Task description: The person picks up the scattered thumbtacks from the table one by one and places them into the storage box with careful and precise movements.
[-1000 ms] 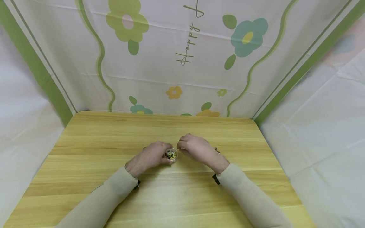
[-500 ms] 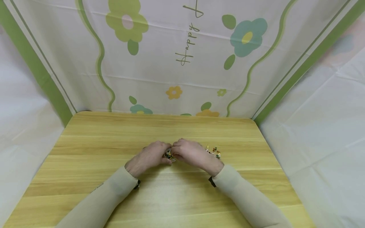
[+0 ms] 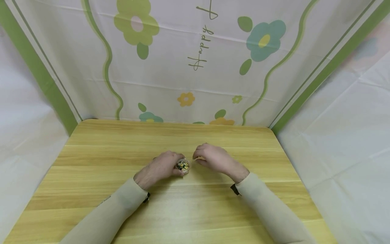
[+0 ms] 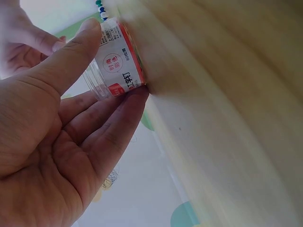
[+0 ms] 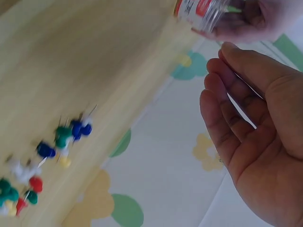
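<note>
My left hand (image 3: 163,166) grips a small clear plastic jar (image 4: 118,61) with a white and red label, thumb on one side and fingers on the other. In the head view the round mouth of the jar shows push pins (image 3: 182,165) of mixed colours inside. My right hand (image 3: 214,158) hovers just right of the jar, its fingers loosely bent. In the right wrist view no pin shows at the fingertips of that hand. Several loose push pins (image 5: 61,137), blue, green, white, red and yellow, lie on the table; in the head view the right hand hides them.
The wooden table (image 3: 182,217) runs back to a white cloth (image 3: 170,67) printed with flowers, which hangs behind it. More white cloth (image 3: 350,142) stands at both sides.
My right hand came left over the jar's mouth half a second ago and has since drawn back to the right. The left hand and the jar have stayed in place.
</note>
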`<state>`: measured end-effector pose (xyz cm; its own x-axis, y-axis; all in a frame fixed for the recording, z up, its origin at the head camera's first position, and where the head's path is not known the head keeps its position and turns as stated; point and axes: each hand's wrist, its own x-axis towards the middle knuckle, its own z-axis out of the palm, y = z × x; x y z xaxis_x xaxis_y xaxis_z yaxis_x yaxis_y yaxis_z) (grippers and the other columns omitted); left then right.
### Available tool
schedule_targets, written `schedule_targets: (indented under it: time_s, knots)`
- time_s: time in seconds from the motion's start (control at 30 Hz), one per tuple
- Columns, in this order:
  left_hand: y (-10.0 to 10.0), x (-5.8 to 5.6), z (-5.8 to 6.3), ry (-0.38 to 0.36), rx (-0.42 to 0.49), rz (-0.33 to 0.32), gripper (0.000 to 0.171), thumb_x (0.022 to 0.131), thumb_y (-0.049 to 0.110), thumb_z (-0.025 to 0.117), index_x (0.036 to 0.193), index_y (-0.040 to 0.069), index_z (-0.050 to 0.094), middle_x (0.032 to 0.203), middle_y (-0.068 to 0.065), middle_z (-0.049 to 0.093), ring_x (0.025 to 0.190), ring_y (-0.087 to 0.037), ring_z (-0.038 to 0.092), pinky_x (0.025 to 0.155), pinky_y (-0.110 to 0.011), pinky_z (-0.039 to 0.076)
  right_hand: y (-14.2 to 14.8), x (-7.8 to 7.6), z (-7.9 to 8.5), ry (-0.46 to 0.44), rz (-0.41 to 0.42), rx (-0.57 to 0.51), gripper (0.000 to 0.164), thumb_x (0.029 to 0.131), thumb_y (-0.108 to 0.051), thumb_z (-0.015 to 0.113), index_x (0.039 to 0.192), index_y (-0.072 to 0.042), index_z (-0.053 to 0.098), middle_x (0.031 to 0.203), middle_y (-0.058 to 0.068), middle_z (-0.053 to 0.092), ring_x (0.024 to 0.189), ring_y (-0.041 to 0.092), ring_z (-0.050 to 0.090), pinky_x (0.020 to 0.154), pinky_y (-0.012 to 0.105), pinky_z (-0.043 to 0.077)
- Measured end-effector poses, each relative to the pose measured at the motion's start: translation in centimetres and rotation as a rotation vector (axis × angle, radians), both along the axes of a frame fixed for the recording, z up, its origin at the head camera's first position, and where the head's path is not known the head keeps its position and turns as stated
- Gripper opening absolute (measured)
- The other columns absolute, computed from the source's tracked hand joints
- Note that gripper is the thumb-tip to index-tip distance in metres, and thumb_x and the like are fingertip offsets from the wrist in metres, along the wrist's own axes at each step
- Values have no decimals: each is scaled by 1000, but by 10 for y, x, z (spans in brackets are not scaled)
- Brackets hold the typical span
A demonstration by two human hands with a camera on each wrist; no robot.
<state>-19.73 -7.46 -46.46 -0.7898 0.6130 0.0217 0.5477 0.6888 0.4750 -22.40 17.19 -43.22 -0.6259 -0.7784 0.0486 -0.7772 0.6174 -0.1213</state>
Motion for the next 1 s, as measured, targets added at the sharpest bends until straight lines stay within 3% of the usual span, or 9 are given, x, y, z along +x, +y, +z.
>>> schedule_targets:
  time_s: [0.37,1.0]
  knots:
    - [0,0,-1,-9,-24,16,54,82,36,86,126,8,69,107,-3,73,89,-13,62,79,-33,54,30,-15,3,-95,-98,-15,14,94,-15,76,108,-15,79,107,-6,72,98,13,66,85,33,55]
    - [0,0,-1,-16,-20,22,57,81,36,87,127,9,68,110,-3,74,93,-14,64,82,-33,54,63,-28,-12,-158,-195,114,16,93,-11,77,108,-14,78,104,-2,72,92,14,67,82,33,56]
